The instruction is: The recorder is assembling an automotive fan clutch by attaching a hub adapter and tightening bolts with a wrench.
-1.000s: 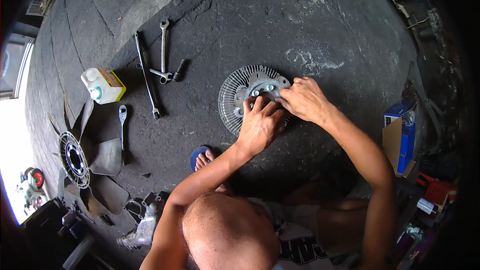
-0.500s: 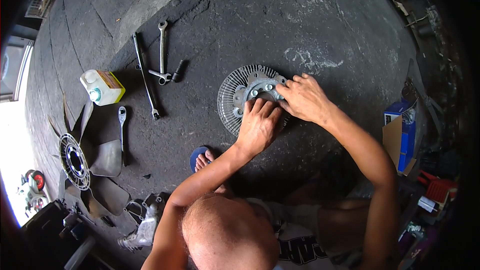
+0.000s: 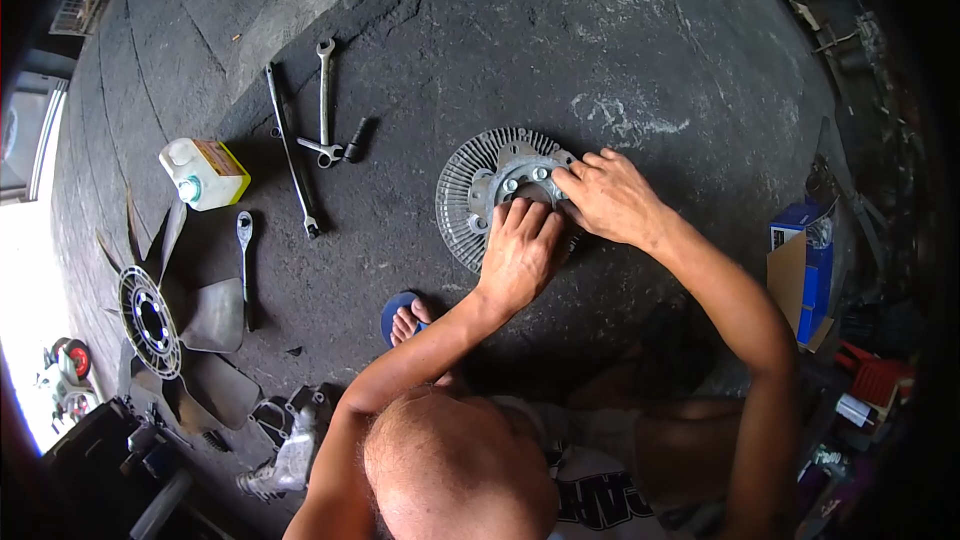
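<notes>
**While tools and parts ring the floor, both hands meet on the finned disc**

Because the picture bends toward a dark rim, the edges curve in around a wide dark floor (image 3: 400, 210). Along the left edge lie the fan (image 3: 163, 342), its blades spread, and the jug (image 3: 212, 180) above it. Between them and the disc are the ratchet (image 3: 247, 275), the long bar (image 3: 293, 160), two wrenches (image 3: 325, 95) and a socket (image 3: 356, 141); the two wrenches lie close together, the socket just beside the lower one. On the right, the blue box (image 3: 816, 285) stands well apart from the hands, with a red object (image 3: 882, 382) below it. Floor stretches above the disc, with a pale smear, and on the right toward the box. Below and to the left is a foot (image 3: 406, 322) in a blue slipper, near the left forearm.

The finned disc (image 3: 458, 195) lies on the floor near the middle, bolted ring up, partly under the hands. The left hand (image 3: 520, 250) covers its near side, fingers bent over the ring's opening, fingertips hidden. The right hand (image 3: 608, 200) reaches in from the right, fingers curled at the ring's edge beside the bolts (image 3: 541, 174). The hands are close together; whether either is clamped on anything, I cannot tell.
</notes>
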Available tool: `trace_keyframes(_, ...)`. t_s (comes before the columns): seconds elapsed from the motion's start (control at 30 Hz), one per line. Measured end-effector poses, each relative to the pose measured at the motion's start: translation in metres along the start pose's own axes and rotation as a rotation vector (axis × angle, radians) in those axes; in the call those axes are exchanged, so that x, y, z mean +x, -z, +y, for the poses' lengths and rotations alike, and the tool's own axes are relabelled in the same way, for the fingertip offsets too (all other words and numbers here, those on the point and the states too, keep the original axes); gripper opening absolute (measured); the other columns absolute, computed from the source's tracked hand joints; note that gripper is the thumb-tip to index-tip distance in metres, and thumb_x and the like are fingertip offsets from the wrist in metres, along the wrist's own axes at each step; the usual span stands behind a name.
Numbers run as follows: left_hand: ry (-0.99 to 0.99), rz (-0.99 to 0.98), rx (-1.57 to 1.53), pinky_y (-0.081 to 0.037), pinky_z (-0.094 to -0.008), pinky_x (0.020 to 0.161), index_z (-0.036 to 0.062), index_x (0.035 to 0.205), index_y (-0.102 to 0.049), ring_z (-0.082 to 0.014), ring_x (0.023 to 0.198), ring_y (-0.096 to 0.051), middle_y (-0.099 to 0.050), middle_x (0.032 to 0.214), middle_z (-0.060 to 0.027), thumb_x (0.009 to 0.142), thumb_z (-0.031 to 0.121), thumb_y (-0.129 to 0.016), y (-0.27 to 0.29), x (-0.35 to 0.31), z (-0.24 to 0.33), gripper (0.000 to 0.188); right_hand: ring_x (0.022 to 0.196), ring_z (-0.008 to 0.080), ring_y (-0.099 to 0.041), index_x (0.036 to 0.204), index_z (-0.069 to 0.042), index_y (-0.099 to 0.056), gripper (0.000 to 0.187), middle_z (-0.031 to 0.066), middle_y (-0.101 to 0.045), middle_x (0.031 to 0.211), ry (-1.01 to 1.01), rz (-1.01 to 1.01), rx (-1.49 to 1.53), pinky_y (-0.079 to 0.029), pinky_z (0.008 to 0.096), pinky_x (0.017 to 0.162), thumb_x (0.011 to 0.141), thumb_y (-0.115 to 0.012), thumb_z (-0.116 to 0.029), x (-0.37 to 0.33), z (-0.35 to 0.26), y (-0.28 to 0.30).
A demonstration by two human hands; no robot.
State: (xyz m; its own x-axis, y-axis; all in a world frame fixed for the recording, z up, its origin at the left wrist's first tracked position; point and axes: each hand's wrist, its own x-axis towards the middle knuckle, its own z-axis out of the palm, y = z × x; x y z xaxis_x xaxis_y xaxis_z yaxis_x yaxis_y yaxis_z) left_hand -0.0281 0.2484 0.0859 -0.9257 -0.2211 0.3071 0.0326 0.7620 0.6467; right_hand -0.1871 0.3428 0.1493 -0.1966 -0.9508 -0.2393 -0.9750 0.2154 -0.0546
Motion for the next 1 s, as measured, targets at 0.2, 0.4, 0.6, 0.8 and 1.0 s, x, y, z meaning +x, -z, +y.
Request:
trace_keyframes(0.2, -0.003, -0.075, 0.04, -0.041, -0.0438, 0.089, 0.0023, 0.1, -0.061, -0.0287, 0.099, -0.052, -0.055, 0.097, -0.0116, 0.082, 0.013, -0.063, -0.005, -0.002, 0.001, 0.021, 0.091, 0.0294, -0.066, 0.102, -0.007, -0.064, 0.018, 0.0131, -0.07, 0.09, 0.061, 0.096, 0.007, -0.047, 0.0441, 0.088, 0.091, -0.061, -0.021, -0.003, 0.005, -0.015)
trace_keyframes(0.4, -0.081, -0.085, 0.029, -0.041, -0.0438, 0.089, 0.0012, 0.103, -0.061, -0.029, 0.1, -0.052, -0.054, 0.098, -0.0126, 0.082, 0.012, -0.062, -0.004, -0.003, -0.002, 0.023, 0.084, 0.0279, -0.066, 0.097, -0.009, -0.065, 0.015, 0.0108, -0.069, 0.078, 0.017, 0.123, 0.001, -0.047, 0.0434, 0.086, 0.092, -0.061, -0.022, -0.004, 0.001, -0.023)
trace_keyframes(0.6, -0.011, -0.018, -0.072, -0.042, -0.0418, 0.086, 0.0043, 0.101, -0.064, -0.0277, 0.095, -0.055, -0.057, 0.095, -0.0105, 0.081, 0.013, -0.068, -0.001, 0.005, -0.001, 0.023, 0.089, 0.0283, -0.066, 0.097, -0.008, -0.064, 0.017, 0.0114, -0.069, 0.084, -0.021, 0.169, 0.011, -0.047, 0.0448, 0.087, 0.092, -0.062, -0.025, -0.006, 0.002, -0.021)
trace_keyframes(0.8, -0.051, 0.02, 0.053, -0.042, -0.0414, 0.086, 0.0028, 0.089, -0.062, -0.0264, 0.091, -0.054, -0.055, 0.088, -0.0096, 0.083, 0.01, -0.061, -0.003, 0.002, 0.002, 0.01, 0.089, 0.0279, -0.065, 0.099, -0.008, -0.064, 0.021, 0.0111, -0.069, 0.089, 0.114, 0.147, 0.028, -0.048, 0.0428, 0.084, 0.088, -0.068, -0.026, -0.002, 0.017, -0.019)
trace_keyframes(1.0, -0.128, -0.014, 0.128, -0.042, -0.0393, 0.085, 0.0041, 0.086, -0.061, -0.0245, 0.087, -0.054, -0.054, 0.085, -0.0088, 0.084, 0.013, -0.061, 0.001, 0.002, 0.004, 0.009, 0.081, 0.0252, -0.064, 0.091, -0.008, -0.065, 0.018, 0.0082, -0.069, 0.08, 0.165, 0.165, 0.062, -0.047, 0.0409, 0.079, 0.087, -0.069, -0.025, -0.003, 0.019, -0.024)
